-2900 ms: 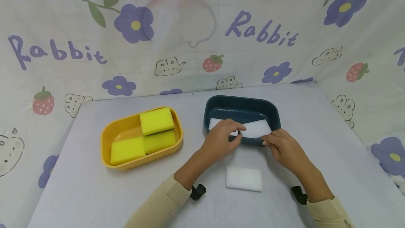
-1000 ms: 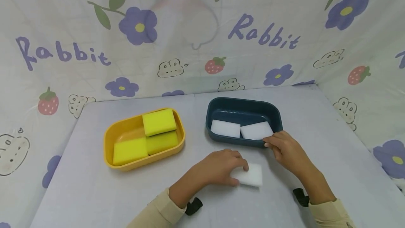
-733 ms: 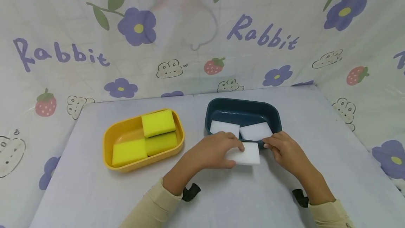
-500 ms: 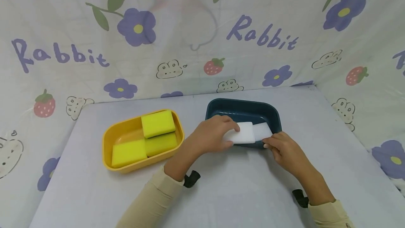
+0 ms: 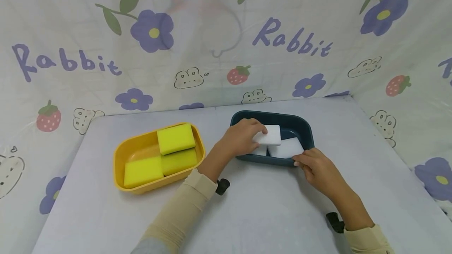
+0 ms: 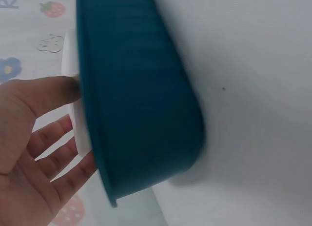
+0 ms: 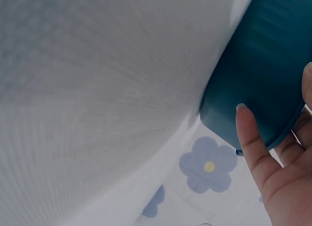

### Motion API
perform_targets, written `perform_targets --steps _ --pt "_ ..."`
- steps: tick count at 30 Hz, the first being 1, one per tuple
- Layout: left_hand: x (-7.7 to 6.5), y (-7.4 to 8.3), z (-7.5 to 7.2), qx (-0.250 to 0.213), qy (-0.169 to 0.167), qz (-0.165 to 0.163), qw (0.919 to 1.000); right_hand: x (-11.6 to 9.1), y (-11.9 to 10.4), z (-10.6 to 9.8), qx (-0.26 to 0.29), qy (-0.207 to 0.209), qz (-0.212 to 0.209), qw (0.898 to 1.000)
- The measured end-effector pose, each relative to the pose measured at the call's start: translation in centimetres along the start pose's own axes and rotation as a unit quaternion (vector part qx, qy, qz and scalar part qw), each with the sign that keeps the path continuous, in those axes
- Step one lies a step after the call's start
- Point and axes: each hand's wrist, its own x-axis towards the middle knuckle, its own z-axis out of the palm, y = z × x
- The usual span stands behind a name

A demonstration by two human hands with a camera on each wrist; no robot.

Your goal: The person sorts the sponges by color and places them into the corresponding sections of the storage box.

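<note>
My left hand (image 5: 241,138) pinches a white sponge (image 5: 271,135) between thumb and fingers, over the dark teal bin (image 5: 272,161). Inside the bin, one white sponge (image 5: 287,149) lies at the right front. Another white sponge (image 5: 260,151) beside it is partly covered by my left hand and the held sponge. In the left wrist view, the bin's outer wall (image 6: 136,89) hides much of the held sponge (image 6: 69,55). My right hand (image 5: 318,169) grips the bin's front right corner; one finger lies against the outer wall (image 7: 263,65) in the right wrist view.
To the left stands a yellow bin (image 5: 131,151) with yellow sponges: one (image 5: 143,171) at front left, one (image 5: 181,161) at front right, and another (image 5: 175,138) resting higher behind. A printed curtain (image 5: 208,50) rises behind the white table (image 5: 261,214).
My left hand let go of sponges in the teal bin, picked up the white sponge from the table in front, and carried it forward over the bin. My right hand stayed at the corner.
</note>
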Motion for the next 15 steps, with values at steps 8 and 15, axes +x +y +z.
perform_targets --steps 8,15 --pt "1.7 -0.4 0.7 0.024 -0.024 -0.028 0.9991 0.0 0.0 0.0 -0.002 0.003 0.002 1.000" --pt "2.6 -0.2 0.4 0.044 -0.056 -0.039 0.9967 -0.1 0.0 -0.1 -0.002 0.011 -0.006 1.000"
